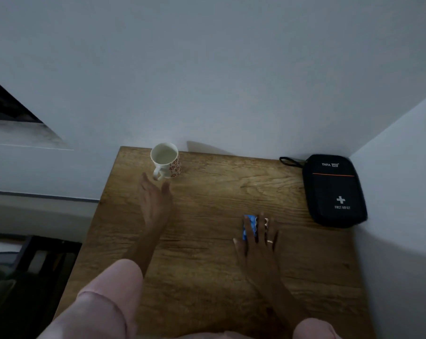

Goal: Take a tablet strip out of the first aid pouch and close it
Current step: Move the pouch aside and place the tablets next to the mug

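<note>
The black first aid pouch (334,190) lies zipped shut at the table's back right corner, its white cross facing up. A blue tablet strip (250,222) lies flat on the wood left of the pouch. My right hand (258,243) rests on the strip with its fingers spread over it, so only the strip's far end shows. My left hand (155,199) is open, fingers apart, stretched toward the handle of a white mug (165,160) with red flowers, just short of touching it.
The wooden table (207,265) stands in a corner, with white walls behind and to the right. Its left edge drops off to a dark floor area. The pouch's black strap loop (289,162) lies against the back wall.
</note>
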`<action>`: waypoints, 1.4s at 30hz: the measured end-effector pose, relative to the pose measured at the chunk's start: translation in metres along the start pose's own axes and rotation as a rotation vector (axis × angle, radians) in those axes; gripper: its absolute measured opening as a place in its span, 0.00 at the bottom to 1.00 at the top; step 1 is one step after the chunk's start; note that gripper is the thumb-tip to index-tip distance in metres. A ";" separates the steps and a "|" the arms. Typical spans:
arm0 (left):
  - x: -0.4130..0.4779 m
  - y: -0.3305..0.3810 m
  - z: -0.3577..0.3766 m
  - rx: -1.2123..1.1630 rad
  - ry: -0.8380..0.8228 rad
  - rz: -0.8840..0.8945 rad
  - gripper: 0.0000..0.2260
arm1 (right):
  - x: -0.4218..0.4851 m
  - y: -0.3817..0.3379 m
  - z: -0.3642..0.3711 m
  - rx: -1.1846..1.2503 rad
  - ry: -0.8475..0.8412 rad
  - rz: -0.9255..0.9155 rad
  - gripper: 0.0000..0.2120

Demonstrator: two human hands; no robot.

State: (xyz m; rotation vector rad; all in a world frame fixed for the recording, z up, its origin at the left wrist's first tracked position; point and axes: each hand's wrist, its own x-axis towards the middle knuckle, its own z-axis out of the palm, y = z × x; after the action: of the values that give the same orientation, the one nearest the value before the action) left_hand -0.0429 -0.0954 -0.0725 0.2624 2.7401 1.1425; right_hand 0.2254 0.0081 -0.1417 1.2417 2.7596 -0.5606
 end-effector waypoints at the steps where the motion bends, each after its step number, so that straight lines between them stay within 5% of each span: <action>1: 0.009 -0.003 -0.003 -0.006 -0.023 0.005 0.20 | 0.003 -0.002 -0.002 0.005 -0.008 -0.009 0.32; 3: 0.020 -0.007 -0.007 -0.024 -0.059 0.004 0.11 | 0.011 -0.007 -0.003 0.006 -0.020 -0.024 0.32; 9: 0.013 -0.019 -0.001 0.093 -0.095 0.167 0.06 | 0.021 -0.015 0.001 -0.024 0.001 -0.045 0.32; 16: 0.002 -0.024 -0.009 0.009 -0.162 0.264 0.16 | 0.018 -0.024 0.010 -0.056 -0.006 -0.043 0.32; 30: -0.060 -0.055 -0.016 0.056 -0.181 0.421 0.11 | 0.020 -0.049 0.010 -0.058 -0.010 -0.078 0.32; 42: -0.125 -0.060 -0.016 0.047 -0.204 0.437 0.16 | 0.019 -0.070 0.015 -0.083 -0.088 -0.098 0.32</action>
State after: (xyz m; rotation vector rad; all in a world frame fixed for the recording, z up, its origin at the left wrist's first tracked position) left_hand 0.0690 -0.1761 -0.0939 0.9654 2.5972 1.0670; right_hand 0.1600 -0.0266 -0.1383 1.0442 2.7506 -0.4904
